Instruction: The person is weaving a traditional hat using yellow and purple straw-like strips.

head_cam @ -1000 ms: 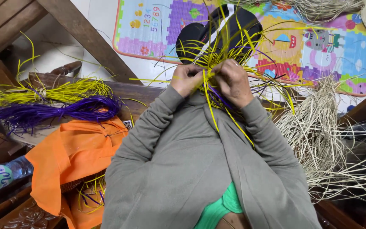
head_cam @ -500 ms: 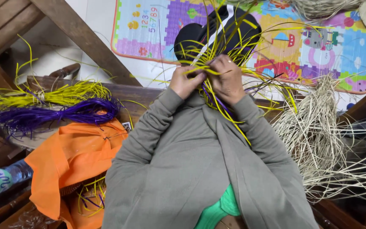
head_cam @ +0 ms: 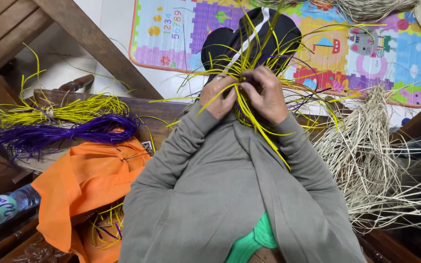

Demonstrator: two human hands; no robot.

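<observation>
My left hand (head_cam: 220, 96) and my right hand (head_cam: 267, 93) are raised close together in front of my grey sleeves. Both pinch a small woven piece of yellow and purple strands (head_cam: 243, 100) held between them. Long yellow strands (head_cam: 264, 134) fan out from it, some trailing down over my grey jacket (head_cam: 230, 195). The woven core is mostly hidden by my fingers. Behind my hands lies a black sandal with a white stripe (head_cam: 249, 39) on the floor.
A yellow strand bundle (head_cam: 64, 111) and a purple bundle (head_cam: 59, 134) lie on a wooden bench at left, above an orange cloth (head_cam: 79, 187). Natural straw (head_cam: 376, 156) is heaped at right. A colourful foam play mat (head_cam: 347, 48) covers the floor. A plastic bottle (head_cam: 1, 209) sits lower left.
My hands have drawn slightly closer together on the woven piece and sit a little higher. The loose yellow strands have shifted with them.
</observation>
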